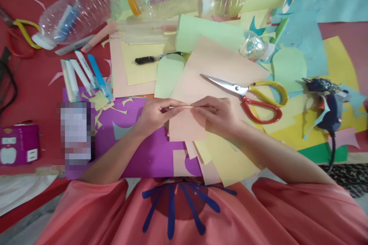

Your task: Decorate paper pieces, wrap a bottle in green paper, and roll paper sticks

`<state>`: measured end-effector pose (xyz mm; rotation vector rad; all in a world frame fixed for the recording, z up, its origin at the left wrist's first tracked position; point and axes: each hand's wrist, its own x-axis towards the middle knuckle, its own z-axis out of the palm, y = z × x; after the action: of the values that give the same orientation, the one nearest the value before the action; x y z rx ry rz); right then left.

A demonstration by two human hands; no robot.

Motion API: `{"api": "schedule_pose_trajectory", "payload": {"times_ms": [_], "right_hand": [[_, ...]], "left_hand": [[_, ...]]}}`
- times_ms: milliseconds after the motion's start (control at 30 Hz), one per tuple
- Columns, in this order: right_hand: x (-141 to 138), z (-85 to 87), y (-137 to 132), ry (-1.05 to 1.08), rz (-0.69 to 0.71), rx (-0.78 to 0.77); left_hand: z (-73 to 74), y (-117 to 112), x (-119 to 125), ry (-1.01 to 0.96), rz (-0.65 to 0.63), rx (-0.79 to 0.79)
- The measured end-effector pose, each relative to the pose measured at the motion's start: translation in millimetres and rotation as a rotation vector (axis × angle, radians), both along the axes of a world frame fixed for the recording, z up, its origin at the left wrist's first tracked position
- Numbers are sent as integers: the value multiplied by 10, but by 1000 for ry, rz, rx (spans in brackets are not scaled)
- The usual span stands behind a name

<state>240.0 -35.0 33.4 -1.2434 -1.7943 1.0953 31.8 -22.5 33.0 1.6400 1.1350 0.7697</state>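
My left hand [161, 113] and my right hand [215, 113] pinch a thin, narrow piece of peach paper [186, 107] between them, one at each end. It looks folded or rolled; which of the two I cannot tell. Under my hands lies a larger peach paper sheet [195, 67], on top of purple paper [135, 157]. Beside my right hand, scissors [241, 90] with one yellow and one red handle rest slightly open on the sheets. A rounded light green paper shape [170, 71] sits just beyond my left hand.
Clear plastic bottles [94, 4] lie across the back, one wrapped in light green paper [209, 34]. Several markers [82, 72] and a phone [75, 134] are at left. A dark blue corded tool [329, 107] lies at right. A black-gripped cutter or pen [146, 59] rests behind my hands.
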Motion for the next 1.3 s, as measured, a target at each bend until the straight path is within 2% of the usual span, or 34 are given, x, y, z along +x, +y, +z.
{"api": "schedule_pose_trajectory", "payload": {"times_ms": [133,367,533,700,933,1100,1300], "right_hand": [[35,51,31,-16,-35,-34],[187,-111,93,-40,-28,62],[108,-25,55,-24,-42,92],[30,98,31,-78,-10,21],[34,58,40,-12,-68,-66],[35,58,47,68,-67,-159],[53,15,64,145,-82,-195]], "left_hand": [[18,43,-33,-22,74,-27],[65,73,-63,6,176,-34],[26,54,-46,14,124,-6],[16,43,-18,-3,85,-19],[38,44,-21,59,94,-24],[16,38,-22,29,89,-16],[33,48,-20,-33,116,10]]}}
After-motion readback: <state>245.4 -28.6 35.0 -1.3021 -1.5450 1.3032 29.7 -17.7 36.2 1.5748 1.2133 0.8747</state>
